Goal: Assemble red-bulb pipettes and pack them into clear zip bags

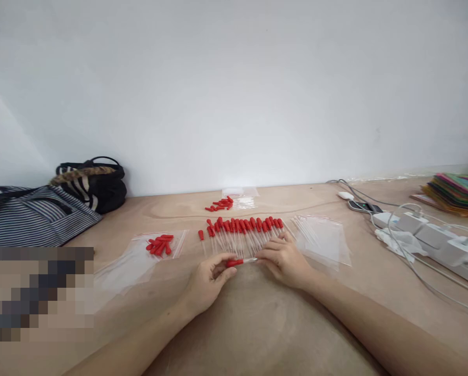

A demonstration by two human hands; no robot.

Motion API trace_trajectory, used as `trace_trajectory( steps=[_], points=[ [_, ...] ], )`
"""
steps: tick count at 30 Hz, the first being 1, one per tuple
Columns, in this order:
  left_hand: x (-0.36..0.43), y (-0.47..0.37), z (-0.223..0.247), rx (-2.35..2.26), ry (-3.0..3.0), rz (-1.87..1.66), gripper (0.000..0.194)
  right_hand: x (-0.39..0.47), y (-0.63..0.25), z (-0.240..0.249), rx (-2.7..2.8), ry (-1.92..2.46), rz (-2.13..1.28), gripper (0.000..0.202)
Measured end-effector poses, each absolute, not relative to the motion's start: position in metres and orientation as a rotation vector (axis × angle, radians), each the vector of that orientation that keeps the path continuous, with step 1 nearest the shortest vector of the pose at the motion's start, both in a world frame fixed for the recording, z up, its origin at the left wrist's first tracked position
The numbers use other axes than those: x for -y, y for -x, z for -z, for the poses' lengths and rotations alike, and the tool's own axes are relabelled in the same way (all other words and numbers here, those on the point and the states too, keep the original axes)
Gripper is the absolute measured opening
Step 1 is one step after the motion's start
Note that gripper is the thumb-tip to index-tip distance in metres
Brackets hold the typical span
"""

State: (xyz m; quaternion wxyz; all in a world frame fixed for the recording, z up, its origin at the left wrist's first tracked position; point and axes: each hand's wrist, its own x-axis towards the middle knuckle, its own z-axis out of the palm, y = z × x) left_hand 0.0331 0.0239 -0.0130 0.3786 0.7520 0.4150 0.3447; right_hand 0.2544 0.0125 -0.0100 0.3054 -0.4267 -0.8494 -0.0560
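Between my two hands lies a dropper in line, its red rubber bulb [235, 263] to the left and its clear glass tube [250, 260] to the right. My left hand [209, 281] is closed on the bulb with thumb and fingers. My right hand [284, 261] pinches the tube's other end, the tip hidden by the fingers. Just beyond my hands, a row of droppers [243, 226] with red bulbs lies side by side, tubes pointing toward me. Loose red bulbs [160, 245] lie on a clear plastic bag to the left.
More red bulbs [220, 203] sit near the wall beside a small clear bag [245, 201]. Bare glass tubes [306, 230] rest on another bag [330, 240] at right. Bags stand far left; a power strip [433, 239] with cables and stacked coloured sheets [456, 193] lie right.
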Motion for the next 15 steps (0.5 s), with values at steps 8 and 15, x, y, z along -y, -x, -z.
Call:
trace_trajectory(
  steps=[8, 15],
  points=[
    [-0.044, -0.007, 0.002, -1.428, -2.318, -1.251, 0.018, -0.039, -0.299, 0.007, 1.459, 2.062, 0.034, 0.023],
    [-0.069, 0.015, 0.003, -1.737, -2.313, -1.358, 0.017, -0.047, -0.289, 0.014, 1.556, 2.184, -0.055, 0.025]
  ],
)
